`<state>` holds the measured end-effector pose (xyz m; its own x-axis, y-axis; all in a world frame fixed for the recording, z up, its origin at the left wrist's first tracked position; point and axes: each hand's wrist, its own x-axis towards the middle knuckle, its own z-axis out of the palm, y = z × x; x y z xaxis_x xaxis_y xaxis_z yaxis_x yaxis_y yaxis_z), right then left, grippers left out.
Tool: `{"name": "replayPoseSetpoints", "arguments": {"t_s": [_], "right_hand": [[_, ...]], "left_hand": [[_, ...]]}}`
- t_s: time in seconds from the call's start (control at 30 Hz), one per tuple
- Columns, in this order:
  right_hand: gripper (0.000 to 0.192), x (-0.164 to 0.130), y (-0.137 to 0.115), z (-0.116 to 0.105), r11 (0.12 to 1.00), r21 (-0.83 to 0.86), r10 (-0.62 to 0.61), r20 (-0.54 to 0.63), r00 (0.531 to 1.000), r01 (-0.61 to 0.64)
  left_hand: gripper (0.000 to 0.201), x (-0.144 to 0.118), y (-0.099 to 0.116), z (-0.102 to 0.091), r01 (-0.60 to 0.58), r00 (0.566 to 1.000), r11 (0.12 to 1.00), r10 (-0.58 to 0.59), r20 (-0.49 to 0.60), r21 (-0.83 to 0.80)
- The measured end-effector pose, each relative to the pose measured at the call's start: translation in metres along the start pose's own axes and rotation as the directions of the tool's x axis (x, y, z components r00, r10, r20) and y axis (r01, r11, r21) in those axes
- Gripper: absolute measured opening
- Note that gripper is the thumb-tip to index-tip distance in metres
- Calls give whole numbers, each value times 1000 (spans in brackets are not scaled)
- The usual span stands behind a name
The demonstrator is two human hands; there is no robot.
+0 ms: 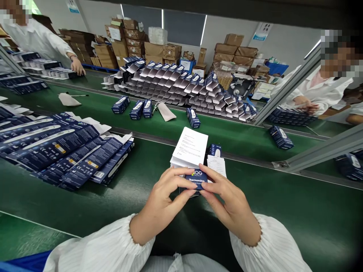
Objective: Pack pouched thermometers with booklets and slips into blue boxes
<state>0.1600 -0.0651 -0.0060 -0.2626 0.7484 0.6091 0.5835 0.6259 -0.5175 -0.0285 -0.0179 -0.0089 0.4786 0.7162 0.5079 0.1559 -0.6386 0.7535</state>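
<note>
A small blue box (197, 181) sits low over the green counter (283, 211), with a white leaflet (190, 148) sticking out of its top. Left hand (163, 202) and right hand (228, 202) each have a narrow grip on its sides. Flat boxes (65, 151) lie well apart to the left.

Both arms are covered by long white sleeves of thin, finely pleated fabric. Each sleeve is gathered into an elasticated cuff at the wrist, from which a bare left hand (161, 206) and a bare right hand (231, 206) emerge. No gloves, rings or watches are worn. The fingers (181, 172) are uncovered, with short, unpainted nails. Below the cuffs, more white fabric of the same garment is seen.
</note>
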Motion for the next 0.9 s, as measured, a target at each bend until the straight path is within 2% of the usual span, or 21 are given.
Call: {"name": "replayPoseSetpoints", "arguments": {"t_s": [0.1, 0.2, 0.23, 0.3, 0.33, 0.4, 0.47, 0.53, 0.57, 0.6, 0.63, 0.67, 0.7, 0.73, 0.77, 0.83, 0.9], "right_hand": [[32, -1, 3, -3, 989, -91, -117, 46, 992, 120], [24, 3, 3, -12, 978, -148, -127, 111, 986, 143], [17, 6, 1, -15, 975, -174, -114, 141, 983, 138], [6, 15, -5, -21, 958, -256, -85, 187, 979, 132], [10, 20, -10, -23, 943, -301, -77, 211, 974, 140], [26, 31, -18, -26, 915, -367, -67, 274, 959, 169], [40, 38, -22, -33, 920, -343, -52, 371, 927, 189], [44, 38, -13, -51, 963, -239, -16, 396, 918, 120], [43, 34, -3, -63, 983, -184, 39, 339, 940, 26], [41, 29, 12, -77, 987, -120, 135, 231, 964, -109], [39, 21, 31, -92, 953, -60, 299, 65, 952, -295], [38, 12, 52, -106, 876, 37, 480, -139, 866, -480], [36, 2, 76, -119, 749, 198, 662, -279, 696, -633], [33, -8, 100, -129, 576, 404, 817, -311, 485, -711], [31, -18, 123, -137, 500, 472, 865, -312, 393, -726], [28, -34, 164, -143, 390, 529, 915, -317, 251, -753], [24, -40, 195, -142, 318, 560, 936, -313, 160, -765]], "left_hand": [[24, -3, -8, -3, -214, 976, 943, 216, 21, 253], [23, -5, -11, -2, -259, 965, 902, 258, 49, 345], [23, -5, -12, 0, -219, 975, 926, 217, 39, 307], [34, -7, -11, 7, -40, 999, 988, 36, 26, 152], [45, -9, -11, 11, 75, 996, 995, -78, 50, 68], [70, -13, -10, 17, 254, 957, 967, -249, 147, -21], [82, -15, -9, 19, 313, 927, 949, -298, 228, -31], [83, -13, -7, 13, 310, 931, 949, -289, 224, -61], [78, -9, -7, 7, 297, 944, 952, -280, 175, -76], [70, -4, -6, 0, 279, 957, 958, -271, 100, -69], [59, 4, -6, -6, 252, 968, 967, -252, 7, -31], [49, 13, -7, -11, 218, 974, 975, -214, -80, 37], [42, 23, -8, -14, 171, 979, 978, -154, -136, 122], [37, 33, -11, -15, 105, 987, 972, -76, -141, 211], [33, 43, -13, -11, 24, 995, 957, 4, -96, 290], [33, 59, -20, 3, -113, 994, 909, 100, 54, 401], [39, 69, -26, 23, -134, 986, 860, 68, 151, 493]]}}
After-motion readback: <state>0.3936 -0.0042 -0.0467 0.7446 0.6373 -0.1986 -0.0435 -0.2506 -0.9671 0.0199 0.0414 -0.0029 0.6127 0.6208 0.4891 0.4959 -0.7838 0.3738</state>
